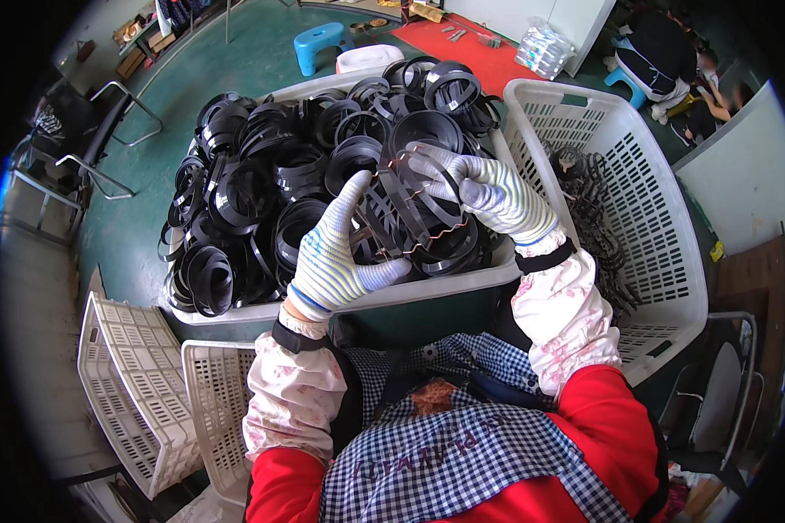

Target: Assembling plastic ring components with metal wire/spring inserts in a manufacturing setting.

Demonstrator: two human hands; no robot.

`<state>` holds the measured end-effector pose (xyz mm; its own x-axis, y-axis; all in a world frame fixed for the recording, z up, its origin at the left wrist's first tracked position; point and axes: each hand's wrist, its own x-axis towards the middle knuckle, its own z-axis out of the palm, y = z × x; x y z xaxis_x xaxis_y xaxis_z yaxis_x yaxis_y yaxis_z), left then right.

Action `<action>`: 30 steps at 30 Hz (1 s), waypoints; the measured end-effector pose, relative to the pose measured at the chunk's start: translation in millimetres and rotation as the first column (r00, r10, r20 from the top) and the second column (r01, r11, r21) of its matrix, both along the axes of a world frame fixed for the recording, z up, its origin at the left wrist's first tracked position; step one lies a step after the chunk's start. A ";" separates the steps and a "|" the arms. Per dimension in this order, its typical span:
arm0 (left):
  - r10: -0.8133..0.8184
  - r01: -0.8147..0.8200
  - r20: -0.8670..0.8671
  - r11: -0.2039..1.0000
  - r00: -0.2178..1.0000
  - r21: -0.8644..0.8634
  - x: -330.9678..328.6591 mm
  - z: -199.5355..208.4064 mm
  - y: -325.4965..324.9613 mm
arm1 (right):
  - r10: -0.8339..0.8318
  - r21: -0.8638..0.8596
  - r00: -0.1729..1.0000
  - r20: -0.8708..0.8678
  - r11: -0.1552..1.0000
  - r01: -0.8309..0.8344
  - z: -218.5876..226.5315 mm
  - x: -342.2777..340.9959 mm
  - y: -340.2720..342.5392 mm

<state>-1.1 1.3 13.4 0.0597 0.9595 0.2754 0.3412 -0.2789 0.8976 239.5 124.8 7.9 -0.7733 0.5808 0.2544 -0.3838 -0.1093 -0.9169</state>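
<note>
The rings are black and the tub is white. The gloves have blue and yellow-green stripes. The apron has blue-and-white checks.

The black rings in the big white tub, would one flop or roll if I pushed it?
The black rings might roll on edge, being round. They'd probably bend slightly, since their bands look thin. Their shiny surface may feel slippery.

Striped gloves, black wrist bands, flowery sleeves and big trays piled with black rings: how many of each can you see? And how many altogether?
Striped gloves: 2
Black wrist bands: 2
Flowery sleeves: 2
Big white tray piled with black rings: 1
Total: 7
</note>
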 end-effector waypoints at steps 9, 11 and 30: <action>-0.097 0.121 0.267 0.990 0.959 -0.073 -4.5 -0.3 0.7 | 0.070 -0.266 0.982 -0.177 0.957 -0.116 -4.1 8.4 3.8; -0.089 0.111 0.253 0.991 0.963 -0.076 -4.7 0.3 0.6 | 0.066 -0.227 0.987 -0.146 0.969 -0.099 -4.3 6.4 2.6; -0.072 0.144 0.518 0.985 0.853 -0.099 -3.7 -4.9 4.2 | -0.321 0.264 0.859 0.398 0.937 0.227 6.1 9.5 3.5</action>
